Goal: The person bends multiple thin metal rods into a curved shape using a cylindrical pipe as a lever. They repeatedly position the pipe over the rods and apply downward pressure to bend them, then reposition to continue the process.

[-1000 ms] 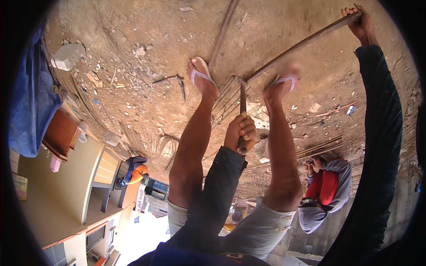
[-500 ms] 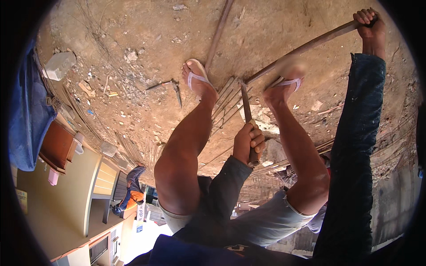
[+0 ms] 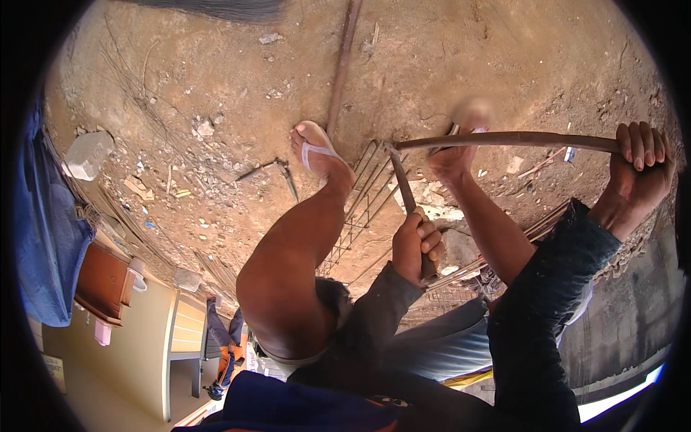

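My left hand (image 3: 419, 248) is closed round a short dark metal bar (image 3: 403, 180), held upright in the picture between my legs. Its upper end meets a long brown metal bar (image 3: 518, 139), whose far end my right hand (image 3: 640, 173) grips at the right. The long bar crosses above my right foot (image 3: 453, 158); where the two bars join is too small to make out. Beneath them lie thin steel rods with cross ties (image 3: 360, 209), beside my left foot (image 3: 320, 155) in its sandal. A dark angled metal tool (image 3: 284, 176) rests left of that foot.
Another bar (image 3: 341, 57) runs away from my left foot. Concrete blocks (image 3: 90, 155), rubble and wire (image 3: 129, 79) lie leftward. At the left edge are a blue sheet (image 3: 47, 223) and brown furniture (image 3: 101, 288). Beyond is a person in orange (image 3: 229, 360); a grey wall (image 3: 626, 302) stands right.
My right hand has swung down and outward, bringing the long bar from a steep slant to nearly level. My left hand has moved slightly right and down with the short bar.
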A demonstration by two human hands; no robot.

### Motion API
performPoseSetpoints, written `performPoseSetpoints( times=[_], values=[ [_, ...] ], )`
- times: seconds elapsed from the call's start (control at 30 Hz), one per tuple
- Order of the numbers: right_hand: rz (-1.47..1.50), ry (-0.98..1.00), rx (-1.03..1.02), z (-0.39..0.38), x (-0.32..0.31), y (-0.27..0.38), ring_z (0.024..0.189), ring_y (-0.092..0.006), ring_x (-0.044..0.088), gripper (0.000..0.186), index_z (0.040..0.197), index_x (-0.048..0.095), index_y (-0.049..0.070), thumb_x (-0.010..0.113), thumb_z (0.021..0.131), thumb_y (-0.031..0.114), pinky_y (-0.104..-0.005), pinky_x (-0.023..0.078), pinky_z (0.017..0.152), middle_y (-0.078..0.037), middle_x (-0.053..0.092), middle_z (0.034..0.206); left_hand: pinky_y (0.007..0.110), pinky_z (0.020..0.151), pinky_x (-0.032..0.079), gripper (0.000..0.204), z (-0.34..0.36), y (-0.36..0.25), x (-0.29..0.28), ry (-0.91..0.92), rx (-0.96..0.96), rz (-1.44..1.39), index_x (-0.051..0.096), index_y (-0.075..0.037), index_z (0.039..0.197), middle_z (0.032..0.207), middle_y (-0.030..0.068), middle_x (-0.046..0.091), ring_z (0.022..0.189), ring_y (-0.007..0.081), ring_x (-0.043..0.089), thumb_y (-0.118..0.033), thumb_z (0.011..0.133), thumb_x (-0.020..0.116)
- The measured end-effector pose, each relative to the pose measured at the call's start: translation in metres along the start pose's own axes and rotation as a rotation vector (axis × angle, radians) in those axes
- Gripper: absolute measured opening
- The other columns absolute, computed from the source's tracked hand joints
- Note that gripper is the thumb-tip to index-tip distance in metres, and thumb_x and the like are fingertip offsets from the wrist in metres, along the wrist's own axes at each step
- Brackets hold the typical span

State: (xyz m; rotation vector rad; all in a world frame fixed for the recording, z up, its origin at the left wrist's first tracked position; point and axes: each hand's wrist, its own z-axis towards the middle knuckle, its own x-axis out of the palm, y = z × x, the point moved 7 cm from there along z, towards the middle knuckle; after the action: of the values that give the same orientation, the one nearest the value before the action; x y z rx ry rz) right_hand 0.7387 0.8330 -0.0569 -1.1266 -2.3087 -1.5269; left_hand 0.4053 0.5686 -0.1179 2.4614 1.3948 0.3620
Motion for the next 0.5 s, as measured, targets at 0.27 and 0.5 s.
performPoseSetpoints(
  times=[0.27,0.5],
  values=[
    [-0.109,-0.536,-0.492,-0.241,0.043,0.012,0.046,-0.0085,0.029,0.044,0.056,0.034,0.022,0.052,0.095,0.018,-0.0270,0.032,0.056,0.004,0.035,0.054,0.022,0.044,0.038,0.017,0.000,-0.012,-0.004,0.059,-0.011,-0.062,0.043,-0.010,0.091,0.066,-0.0065,0.041,0.050,0.0046,0.038,-0.019,0.105,0.043],
    [-0.193,-0.253,-0.165,-0.256,0.081,-0.002,0.059,-0.0120,0.035,0.045,0.058,0.032,0.020,0.052,0.098,0.021,-0.0323,0.035,0.069,0.002,0.037,0.060,0.022,0.043,0.037,0.012,-0.002,-0.019,-0.014,0.130,0.008,-0.166,0.042,-0.008,0.094,0.067,-0.0056,0.042,0.050,0.0042,0.039,-0.014,0.104,0.043]
  ],
)
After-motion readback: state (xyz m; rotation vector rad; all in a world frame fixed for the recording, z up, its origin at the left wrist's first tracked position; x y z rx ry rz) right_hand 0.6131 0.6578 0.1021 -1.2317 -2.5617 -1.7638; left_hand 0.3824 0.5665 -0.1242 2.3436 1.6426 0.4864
